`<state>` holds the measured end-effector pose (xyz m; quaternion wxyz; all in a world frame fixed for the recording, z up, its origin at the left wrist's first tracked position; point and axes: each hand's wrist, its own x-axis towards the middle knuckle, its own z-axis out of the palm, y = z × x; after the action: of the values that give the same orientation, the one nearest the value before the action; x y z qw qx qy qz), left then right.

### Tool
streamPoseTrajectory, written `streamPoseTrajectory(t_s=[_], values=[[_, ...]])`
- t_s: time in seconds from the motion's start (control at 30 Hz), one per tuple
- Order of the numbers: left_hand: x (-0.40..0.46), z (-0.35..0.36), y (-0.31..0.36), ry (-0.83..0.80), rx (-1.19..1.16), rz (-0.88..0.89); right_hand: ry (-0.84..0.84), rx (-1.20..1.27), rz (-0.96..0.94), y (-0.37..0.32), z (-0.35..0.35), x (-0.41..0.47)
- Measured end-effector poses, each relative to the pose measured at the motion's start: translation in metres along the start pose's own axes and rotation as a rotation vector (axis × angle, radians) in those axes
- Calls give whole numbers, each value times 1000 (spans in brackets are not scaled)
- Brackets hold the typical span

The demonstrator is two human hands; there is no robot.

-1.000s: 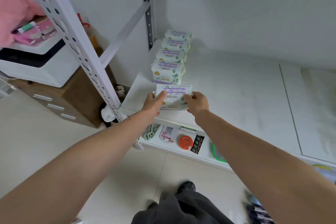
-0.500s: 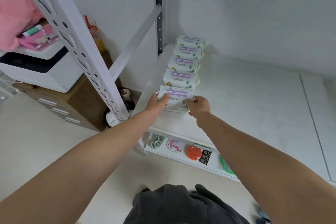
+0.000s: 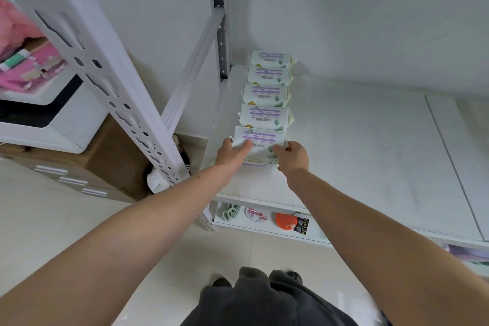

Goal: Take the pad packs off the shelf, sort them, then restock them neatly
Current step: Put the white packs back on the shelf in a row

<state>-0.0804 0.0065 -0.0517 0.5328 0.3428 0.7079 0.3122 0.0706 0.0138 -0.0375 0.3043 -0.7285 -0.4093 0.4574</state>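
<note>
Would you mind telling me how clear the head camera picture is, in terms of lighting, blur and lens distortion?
Head view: light is soft and even, with faint shadows and no glare on the white shelf; wide-angle bending curves the rack post and stretches the forearms; print on the nearest pad pack, held between the left hand and right hand, is too soft to read.

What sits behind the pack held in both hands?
Behind the held pack four more packs line up toward the wall on the shelf. Each hides the lower front of the next; their contact is unclear.
</note>
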Motion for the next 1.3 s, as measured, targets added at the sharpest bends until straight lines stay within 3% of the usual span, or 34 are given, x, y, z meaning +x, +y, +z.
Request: streamPoseTrajectory(t_s=[0.3,0.77,1.0,1.3], values=[[4,3,2,-33,39,4,28,-32,-17,-2,-1,0],[4,0,10,-111,-100,184,-239,116,27,-10,-8,10],[11,-7,12,-125,-103,163,-236,105,41,-13,-2,11],[1,-3,13,-19,-59,191,-168,47,61,-3,-10,11]])
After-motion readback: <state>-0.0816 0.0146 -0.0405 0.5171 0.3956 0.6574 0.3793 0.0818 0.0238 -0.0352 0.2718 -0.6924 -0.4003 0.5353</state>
